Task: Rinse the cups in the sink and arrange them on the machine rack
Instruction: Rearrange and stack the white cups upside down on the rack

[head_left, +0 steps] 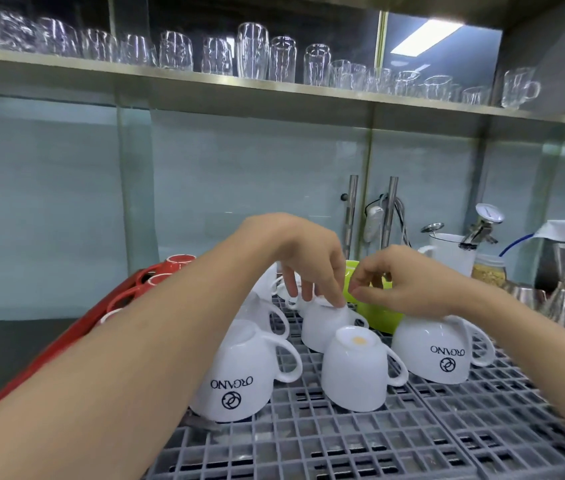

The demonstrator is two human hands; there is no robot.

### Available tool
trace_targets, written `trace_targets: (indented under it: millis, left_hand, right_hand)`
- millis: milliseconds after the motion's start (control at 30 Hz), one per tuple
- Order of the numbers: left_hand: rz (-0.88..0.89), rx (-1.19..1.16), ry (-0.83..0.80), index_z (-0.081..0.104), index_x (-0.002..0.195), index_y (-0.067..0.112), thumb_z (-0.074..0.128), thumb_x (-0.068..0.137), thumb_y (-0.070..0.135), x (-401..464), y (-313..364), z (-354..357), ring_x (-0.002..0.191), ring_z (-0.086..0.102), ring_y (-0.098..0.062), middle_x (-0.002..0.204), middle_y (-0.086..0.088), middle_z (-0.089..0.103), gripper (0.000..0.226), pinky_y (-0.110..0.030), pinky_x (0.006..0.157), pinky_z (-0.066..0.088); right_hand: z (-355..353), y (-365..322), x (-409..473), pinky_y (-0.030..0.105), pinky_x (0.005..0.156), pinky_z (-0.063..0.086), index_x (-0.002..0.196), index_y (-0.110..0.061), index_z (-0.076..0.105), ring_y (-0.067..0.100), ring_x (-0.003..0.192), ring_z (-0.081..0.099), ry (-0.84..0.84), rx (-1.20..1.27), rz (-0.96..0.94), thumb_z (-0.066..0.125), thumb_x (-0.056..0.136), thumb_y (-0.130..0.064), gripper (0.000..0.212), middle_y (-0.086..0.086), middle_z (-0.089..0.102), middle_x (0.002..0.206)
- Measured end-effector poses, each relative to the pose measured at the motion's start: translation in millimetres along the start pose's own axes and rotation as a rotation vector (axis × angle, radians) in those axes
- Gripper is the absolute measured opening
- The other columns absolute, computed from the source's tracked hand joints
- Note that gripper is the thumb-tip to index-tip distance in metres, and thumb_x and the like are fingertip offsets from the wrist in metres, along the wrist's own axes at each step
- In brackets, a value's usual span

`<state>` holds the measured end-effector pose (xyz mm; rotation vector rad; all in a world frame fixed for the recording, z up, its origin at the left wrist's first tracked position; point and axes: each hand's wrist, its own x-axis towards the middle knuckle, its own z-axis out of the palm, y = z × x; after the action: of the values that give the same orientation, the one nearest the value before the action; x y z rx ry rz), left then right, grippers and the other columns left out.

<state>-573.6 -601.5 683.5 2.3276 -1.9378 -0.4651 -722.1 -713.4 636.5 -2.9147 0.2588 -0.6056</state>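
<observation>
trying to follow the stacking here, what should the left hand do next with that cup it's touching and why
Probably let go and draw back. The left hand has its fingertips on the base of an upside-down white cup that already seems to sit on the grey rack among the other upturned cups. The right hand hovers beside it holding nothing, in front of the green bowl.

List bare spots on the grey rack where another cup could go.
Free: the near grid of the grey rack, in front of the upside-down white cups, and the near right strip past the ORGANO cup. Crowded: the far middle, where the left hand touches a white cup's base beside the right hand and green bowl.
</observation>
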Motion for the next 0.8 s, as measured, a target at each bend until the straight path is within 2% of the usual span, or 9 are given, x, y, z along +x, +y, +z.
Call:
trace_targets:
  millis: [133,300,500,700,800]
  left_hand:
    - [-0.01,0.013,0.0,0.071,0.104,0.011,0.08,0.082,0.03,-0.3,2.5,2.5,0.091,0.074,-0.026,0.095,-0.006,0.07,0.031,-0.037,0.076,0.064]
    - [-0.024,0.038,-0.001,0.069,0.107,0.011,0.081,0.081,0.029,0.1,6.2,4.9,0.078,0.073,-0.023,0.092,-0.004,0.07,0.034,-0.033,0.07,0.064]
    - [-0.059,0.073,0.002,0.068,0.107,0.012,0.082,0.079,0.034,0.7,10.0,8.5,0.079,0.076,-0.025,0.094,-0.005,0.071,0.038,-0.036,0.07,0.064]
    - [-0.087,0.086,-0.007,0.067,0.108,0.013,0.081,0.079,0.037,-1.2,12.8,10.9,0.078,0.077,-0.027,0.091,-0.005,0.072,0.04,-0.037,0.071,0.064]
    - [-0.1,0.106,-0.022,0.066,0.111,0.017,0.08,0.079,0.039,-2.0,14.7,12.8,0.076,0.077,-0.025,0.093,-0.005,0.074,0.041,-0.037,0.072,0.064]
  right_hand:
    - [4.2,-0.2,-3.2,0.015,0.062,0.045,0.08,-0.019,0.075,0.004,0.062,0.055,-0.097,-0.047,0.01,0.067,0.084,-0.024,0.01,-0.01,0.072,0.074]
    - [3.7,-0.3,-4.3,0.026,0.066,0.052,0.077,-0.02,0.075,0.008,0.065,0.059,-0.113,-0.051,0.017,0.067,0.085,-0.029,0.014,-0.007,0.072,0.073]
    - [7.3,-7.3,-5.6,0.018,0.063,0.046,0.072,-0.026,0.072,0.0,0.058,0.055,-0.159,-0.032,0.02,0.067,0.085,-0.026,0.014,-0.012,0.069,0.069]
    - [9.2,-8.1,-6.0,0.033,0.069,0.055,0.076,-0.022,0.073,0.009,0.064,0.061,-0.144,-0.089,0.047,0.067,0.083,-0.027,0.011,-0.007,0.072,0.072]
    - [10.6,-9.2,-7.0,0.029,0.062,0.05,0.067,-0.022,0.068,0.007,0.056,0.052,-0.162,-0.118,0.061,0.069,0.081,-0.028,0.016,-0.005,0.066,0.064]
